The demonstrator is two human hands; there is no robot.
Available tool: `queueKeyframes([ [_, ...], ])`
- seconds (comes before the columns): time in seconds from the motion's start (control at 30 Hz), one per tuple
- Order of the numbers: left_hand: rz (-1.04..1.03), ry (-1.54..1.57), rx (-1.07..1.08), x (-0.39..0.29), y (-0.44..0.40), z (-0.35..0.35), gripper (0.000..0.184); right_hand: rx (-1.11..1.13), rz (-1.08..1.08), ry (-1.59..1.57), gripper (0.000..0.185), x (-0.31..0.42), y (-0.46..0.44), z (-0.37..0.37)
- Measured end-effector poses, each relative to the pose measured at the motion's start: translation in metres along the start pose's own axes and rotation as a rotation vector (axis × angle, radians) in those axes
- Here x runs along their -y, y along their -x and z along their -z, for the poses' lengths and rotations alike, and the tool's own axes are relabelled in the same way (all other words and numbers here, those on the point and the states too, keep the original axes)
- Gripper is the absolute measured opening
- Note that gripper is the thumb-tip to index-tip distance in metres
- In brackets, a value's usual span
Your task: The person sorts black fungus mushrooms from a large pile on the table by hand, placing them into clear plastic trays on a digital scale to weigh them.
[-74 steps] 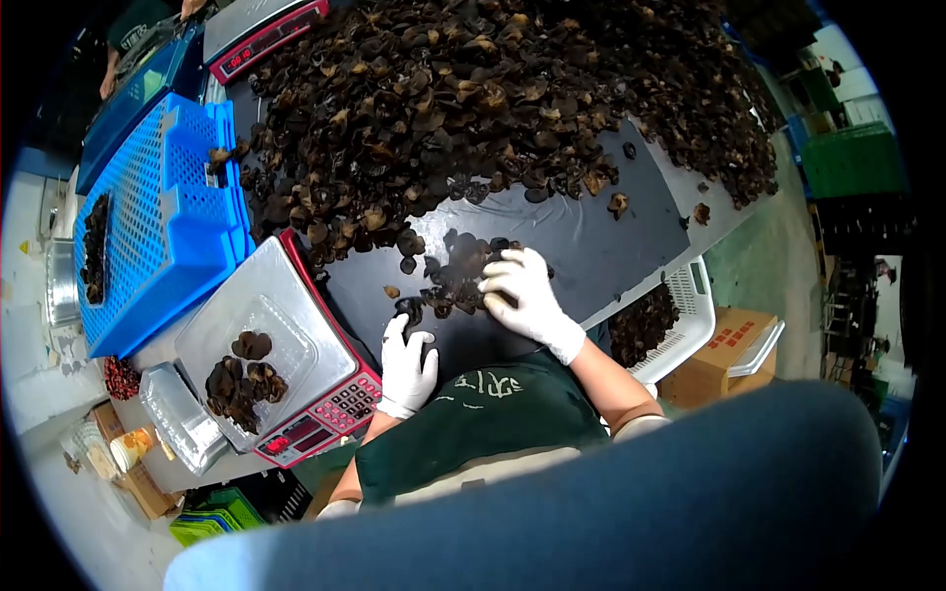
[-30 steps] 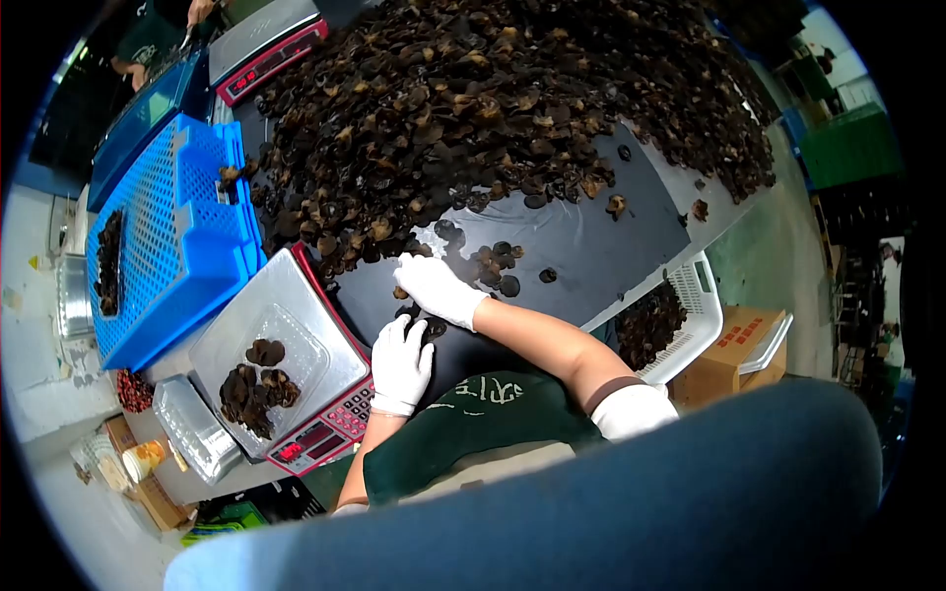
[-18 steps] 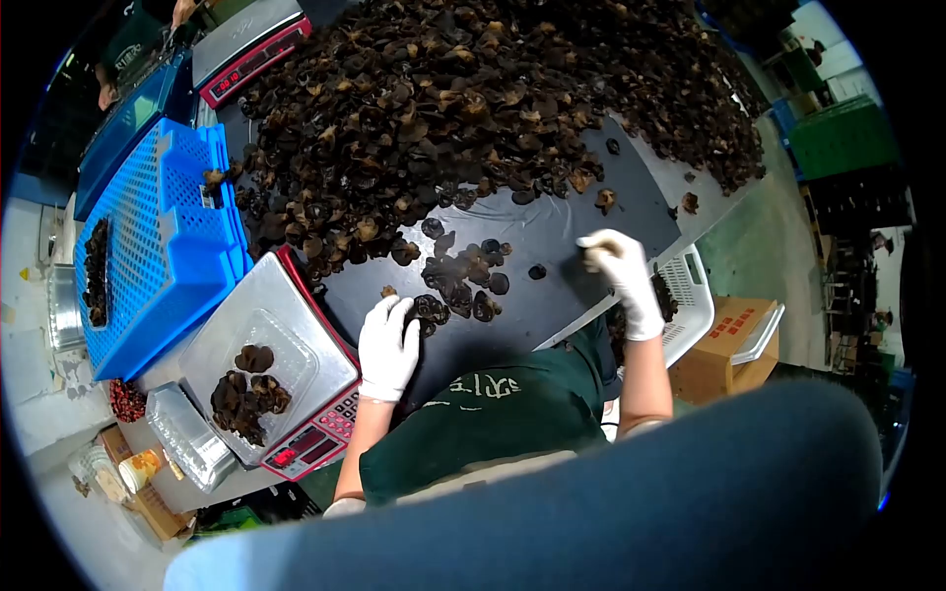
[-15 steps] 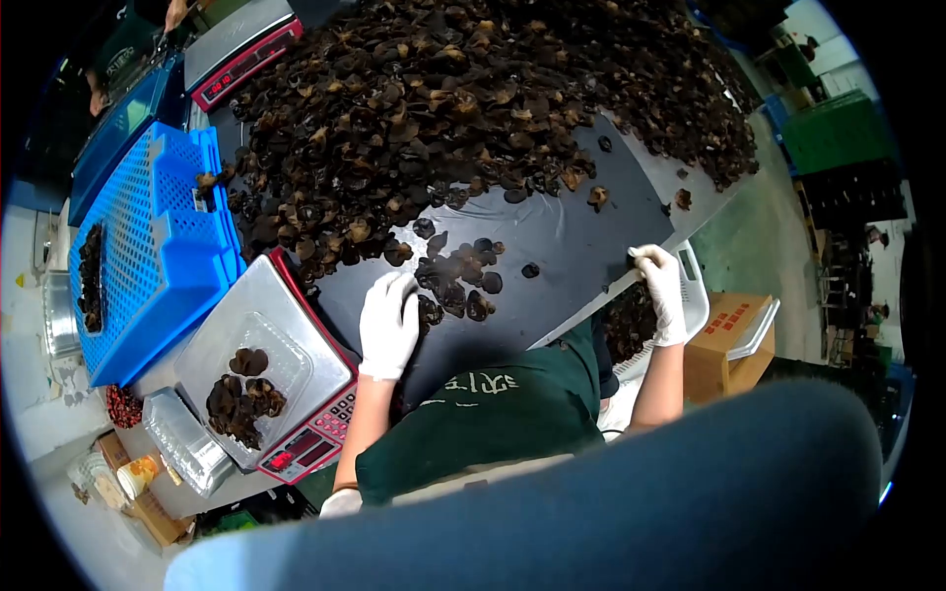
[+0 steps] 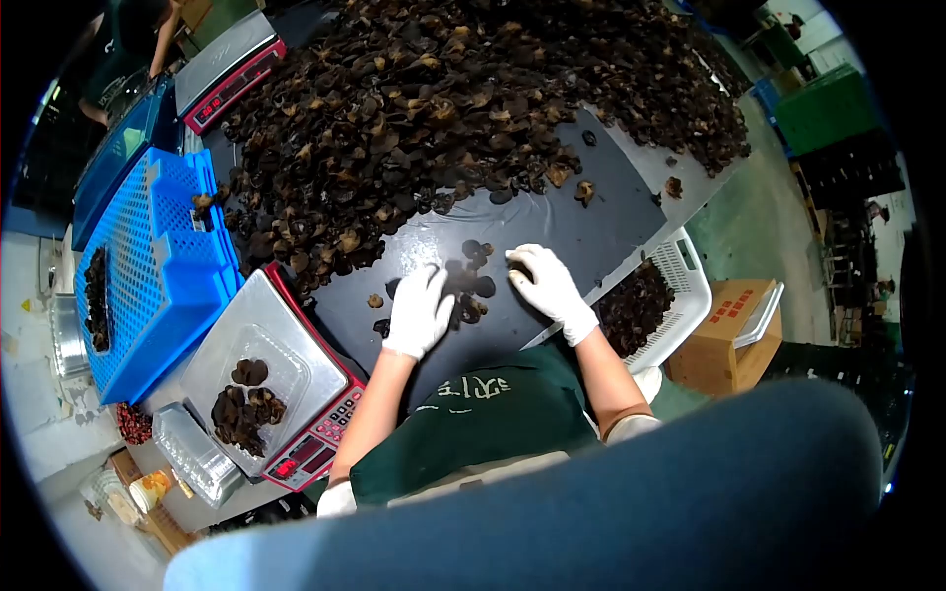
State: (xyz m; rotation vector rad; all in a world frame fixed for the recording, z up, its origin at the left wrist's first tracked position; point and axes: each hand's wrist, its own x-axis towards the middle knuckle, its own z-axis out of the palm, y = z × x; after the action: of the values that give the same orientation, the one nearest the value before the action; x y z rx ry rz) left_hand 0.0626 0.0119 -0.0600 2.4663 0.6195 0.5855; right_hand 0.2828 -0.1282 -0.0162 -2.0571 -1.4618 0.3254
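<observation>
My left hand (image 5: 422, 312), in a white glove, lies over the dark sheet with its fingers stretched out and slightly apart. It touches the edge of a small group of wood ear mushrooms (image 5: 480, 286) and partly hides them. To the right of that group, my right hand (image 5: 549, 288), gloved too, has thumb and fingers curled around a small wood ear mushroom (image 5: 518, 268), mostly hidden. Loose pieces (image 5: 376, 300) lie left of my left hand. A large heap of wood ear mushrooms (image 5: 414, 118) spreads over the far side of the table.
At left, a scale (image 5: 266, 335) bears a clear plastic tray with mushrooms. Beyond it stand a blue crate (image 5: 168, 266) and a second scale (image 5: 232, 74). A white basket (image 5: 690, 295) with mushrooms and a cardboard box (image 5: 724, 335) are at right. Another person's arm (image 5: 163, 44) shows top left.
My right hand has moved left from above the white basket to the single mushroom on the sheet. My left hand has shifted right, onto the small group. Some pieces now lie left of it.
</observation>
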Motion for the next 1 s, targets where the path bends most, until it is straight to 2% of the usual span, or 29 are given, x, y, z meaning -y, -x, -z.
queueKeyframes([
  [0.03, 0.014, 0.030, -0.008, -0.008, 0.014, 0.007, 0.041, 0.002, 0.049, 0.005, 0.019, 0.000, -0.003, -0.008],
  [0.1, 0.121, 0.008, -0.074, -0.031, 0.037, 0.037, 0.043, 0.092, -0.031, 0.056, 0.016, 0.002, -0.008, -0.005],
  [0.2, 0.305, -0.009, -0.074, -0.047, 0.076, 0.060, 0.055, -0.087, -0.033, 0.054, 0.017, -0.014, -0.013, 0.009],
  [0.27, 0.342, -0.030, -0.015, -0.049, 0.101, 0.060, 0.070, -0.107, -0.146, 0.026, 0.014, -0.027, -0.012, 0.030],
  [0.3, 0.352, -0.037, 0.053, -0.052, 0.108, 0.059, 0.078, -0.007, -0.328, -0.247, 0.015, -0.025, -0.011, 0.049],
  [0.33, 0.348, -0.076, 0.095, -0.054, 0.116, 0.053, 0.080, 0.031, -0.352, -0.379, 0.014, -0.008, -0.012, 0.074],
  [0.43, 0.364, -0.217, 0.150, -0.053, 0.124, 0.037, 0.082, 0.046, -0.278, -0.742, 0.010, -0.002, 0.000, 0.131],
  [0.5, 0.442, -0.266, 0.308, -0.050, 0.116, 0.043, 0.078, 0.030, -0.178, -1.059, 0.010, -0.027, 0.009, 0.148],
  [0.53, 0.450, -0.278, 0.323, -0.052, 0.113, 0.045, 0.055, 0.051, -0.352, -0.748, 0.010, -0.040, 0.007, 0.152],
  [0.57, 0.448, -0.271, 0.316, -0.050, 0.111, 0.042, 0.055, 0.065, -0.513, -0.430, 0.011, -0.056, 0.007, 0.152],
  [0.6, 0.477, -0.338, 0.423, -0.048, 0.109, 0.038, 0.043, 0.012, -0.504, 0.283, 0.016, -0.089, 0.018, 0.130],
  [0.63, 0.510, -0.407, 0.532, -0.046, 0.107, 0.035, 0.032, 0.230, -0.389, 1.066, 0.023, -0.090, 0.021, 0.125],
  [0.67, 0.477, -0.418, 0.471, -0.050, 0.102, 0.043, 0.017, 0.084, -0.448, 0.534, 0.028, -0.087, 0.025, 0.113],
  [0.7, 0.495, -0.417, 0.459, -0.049, 0.099, 0.042, 0.017, -0.049, -0.474, -0.004, 0.034, -0.078, 0.022, 0.099],
  [0.77, 0.501, -0.379, 0.501, -0.048, 0.099, 0.044, 0.015, 0.042, -0.168, -0.012, 0.059, -0.035, 0.016, 0.068],
  [0.83, 0.496, -0.415, 0.491, -0.044, 0.099, 0.041, 0.016, 0.142, 0.022, 0.213, 0.096, -0.013, 0.018, 0.032],
  [0.9, 0.514, -0.329, 0.502, -0.040, 0.102, 0.038, 0.018, 0.248, 0.072, 0.224, 0.122, -0.007, 0.029, -0.008],
  [0.97, 0.501, -0.286, 0.446, -0.041, 0.102, 0.044, 0.021, 0.346, 0.163, 0.311, 0.129, 0.012, 0.032, -0.033],
  [1.0, 0.483, -0.221, 0.263, -0.041, 0.101, 0.044, 0.022, 0.326, 0.207, 0.260, 0.128, 0.015, 0.032, -0.043],
])
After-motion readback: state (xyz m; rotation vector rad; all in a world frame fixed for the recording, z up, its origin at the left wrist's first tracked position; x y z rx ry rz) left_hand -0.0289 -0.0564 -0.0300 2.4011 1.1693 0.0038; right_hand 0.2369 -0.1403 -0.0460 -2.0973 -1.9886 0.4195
